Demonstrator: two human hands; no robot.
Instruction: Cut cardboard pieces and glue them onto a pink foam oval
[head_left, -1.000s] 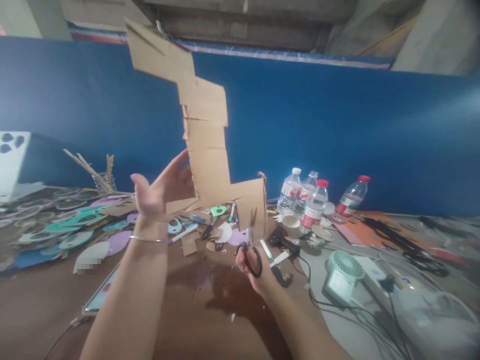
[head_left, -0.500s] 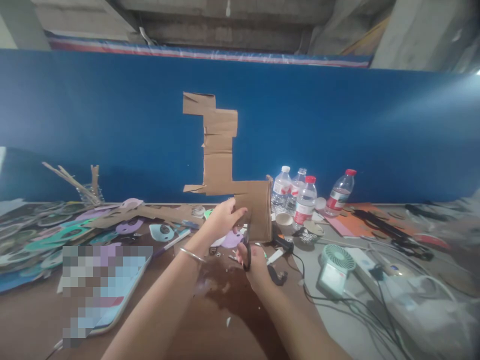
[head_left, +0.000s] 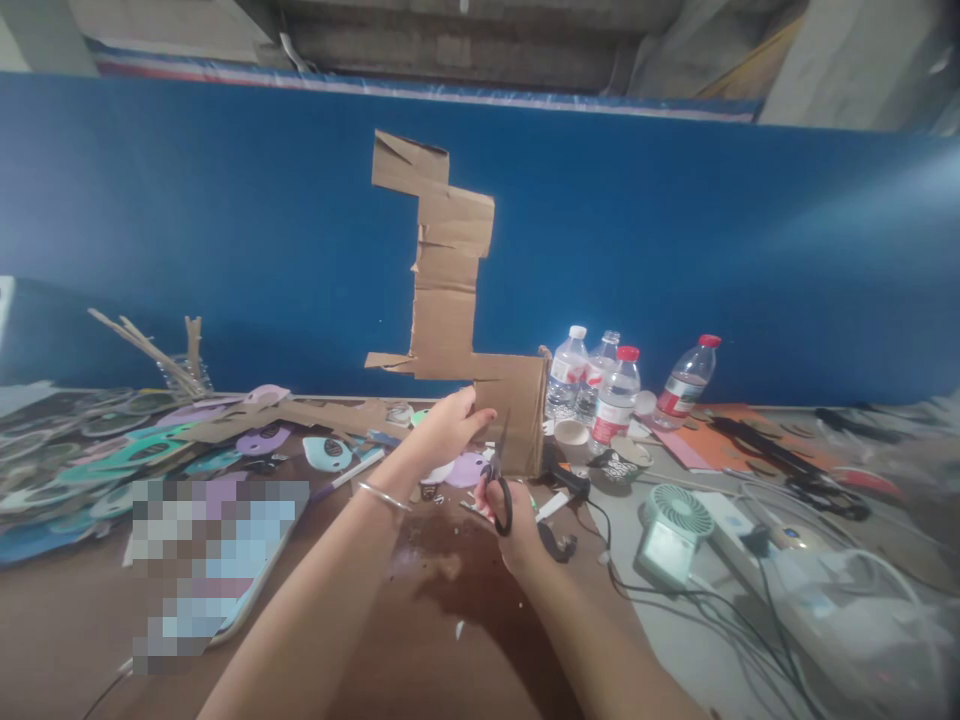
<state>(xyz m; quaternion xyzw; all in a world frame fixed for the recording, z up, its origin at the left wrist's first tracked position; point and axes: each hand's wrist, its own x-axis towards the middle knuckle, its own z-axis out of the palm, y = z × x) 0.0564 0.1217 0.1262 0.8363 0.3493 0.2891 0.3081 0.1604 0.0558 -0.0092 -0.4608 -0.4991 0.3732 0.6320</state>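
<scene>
A long, stepped piece of brown cardboard [head_left: 444,310] stands up in front of the blue partition, creased across its upper part. My left hand [head_left: 452,432] grips it near its lower left edge, thumb on the near face and the other fingers mostly hidden. In my right hand [head_left: 517,525] is a pair of scissors [head_left: 501,500] with dark handles, fingers in the loops. Its blades point up over the lower square part of the cardboard. Whether they are cutting into it, I cannot tell.
Several plastic bottles [head_left: 616,400] stand behind at the right. A small green fan [head_left: 677,530], cables and a power strip [head_left: 739,530] lie nearer. Left are a tablet-like device [head_left: 259,570], paper masks [head_left: 328,454] and a clear container of cardboard strips [head_left: 187,375].
The cardboard's upper end has risen in view and leans slightly right. The scissors have turned in my right hand, and their blades show more clearly against the cardboard. My left hand keeps its grip.
</scene>
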